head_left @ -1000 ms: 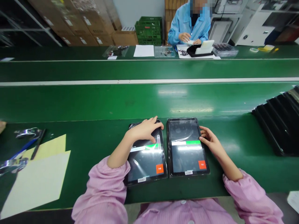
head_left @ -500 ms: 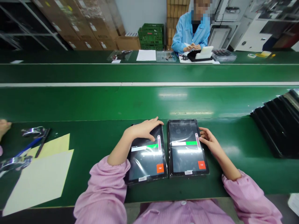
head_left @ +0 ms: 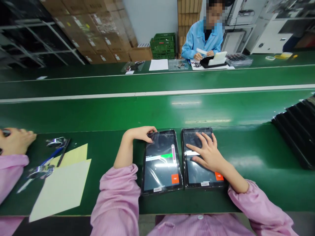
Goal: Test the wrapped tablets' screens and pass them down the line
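Note:
Two black tablets lie side by side on the green bench, their screens lit with a green and white bar and a red "Fail" box. My left hand point(head_left: 142, 133) is at the upper left corner of the left tablet point(head_left: 159, 170), its thumb and fingers closed around that corner. Over the right tablet point(head_left: 197, 177), my right hand point(head_left: 208, 149) is spread with fingers apart, covering part of the screen and its bar. Whether its fingertips touch the glass I cannot tell.
Left of me lie a white sheet point(head_left: 64, 186), a yellow sheet point(head_left: 76, 154), pens point(head_left: 64, 152) and shiny wrapped items point(head_left: 40, 171). A neighbour's hand point(head_left: 18, 141) rests at far left. Black tablets point(head_left: 297, 131) lean in a row at right. A blue-sleeved person point(head_left: 194, 36) works opposite.
My left hand has slid left to the tablet's corner. My right hand has moved from the right tablet's edge to above its screen. The neighbour's hand reaches further into view.

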Demonstrator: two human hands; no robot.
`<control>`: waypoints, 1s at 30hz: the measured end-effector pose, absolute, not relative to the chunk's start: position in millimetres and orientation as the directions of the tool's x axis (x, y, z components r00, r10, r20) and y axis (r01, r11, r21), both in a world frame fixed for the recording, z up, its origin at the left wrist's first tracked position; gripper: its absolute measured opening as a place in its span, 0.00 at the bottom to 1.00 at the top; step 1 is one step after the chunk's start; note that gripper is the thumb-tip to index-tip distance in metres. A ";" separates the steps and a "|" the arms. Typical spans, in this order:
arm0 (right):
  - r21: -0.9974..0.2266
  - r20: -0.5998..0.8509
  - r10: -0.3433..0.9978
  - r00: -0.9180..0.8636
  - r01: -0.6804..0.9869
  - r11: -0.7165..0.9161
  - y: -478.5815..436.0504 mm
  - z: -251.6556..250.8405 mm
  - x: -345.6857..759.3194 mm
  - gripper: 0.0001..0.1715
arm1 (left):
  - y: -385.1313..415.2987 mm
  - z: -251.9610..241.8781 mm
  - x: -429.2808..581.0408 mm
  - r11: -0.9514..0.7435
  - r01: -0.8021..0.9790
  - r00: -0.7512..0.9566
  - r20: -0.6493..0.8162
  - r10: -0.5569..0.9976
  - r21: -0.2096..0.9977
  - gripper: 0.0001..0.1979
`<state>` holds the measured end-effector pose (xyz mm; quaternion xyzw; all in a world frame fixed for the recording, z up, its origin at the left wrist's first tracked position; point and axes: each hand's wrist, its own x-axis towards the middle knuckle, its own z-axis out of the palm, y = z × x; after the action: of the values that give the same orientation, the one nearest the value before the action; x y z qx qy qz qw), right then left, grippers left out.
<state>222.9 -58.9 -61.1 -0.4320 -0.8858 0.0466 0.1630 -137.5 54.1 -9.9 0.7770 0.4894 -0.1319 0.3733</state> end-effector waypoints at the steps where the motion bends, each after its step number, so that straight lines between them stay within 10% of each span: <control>1: -0.223 0.247 0.780 -0.576 0.749 0.624 -59.0 -60.8 221.1 0.28 | 51.8 -8.5 -124.7 -0.263 0.861 0.483 -0.536 0.692 0.435 0.34; 9: -0.280 0.190 0.777 -0.601 0.725 0.629 -57.3 -59.6 224.0 0.21 | 24.6 1.4 -40.2 -0.414 0.853 0.520 -0.454 0.723 0.319 0.30; 13: -0.583 0.255 0.874 -0.412 0.656 0.480 -46.5 -65.0 260.8 0.21 | 14.7 3.8 -37.6 -0.402 0.863 0.503 -0.447 0.740 0.306 0.25; 17: -0.943 0.177 0.983 0.050 0.294 0.155 -30.5 -86.4 291.5 0.28 | 6.9 6.3 -36.6 -0.400 0.884 0.468 -0.466 0.751 0.243 0.24; 23: -0.959 -0.147 0.974 0.173 -0.266 -0.097 -19.8 -110.7 281.0 0.29 | 8.3 7.3 -25.9 -0.361 0.913 0.409 -0.443 0.798 0.191 0.14; 30: -0.998 -0.067 0.977 0.201 -0.025 -0.063 -24.1 -105.5 278.6 0.29 | 4.4 10.9 -19.0 -0.324 0.908 0.409 -0.400 0.820 0.264 0.19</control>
<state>278.6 -24.1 -105.5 -0.5596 -0.4257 0.4673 0.5360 -19.0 4.4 10.9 0.8078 0.5350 -0.0966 0.2276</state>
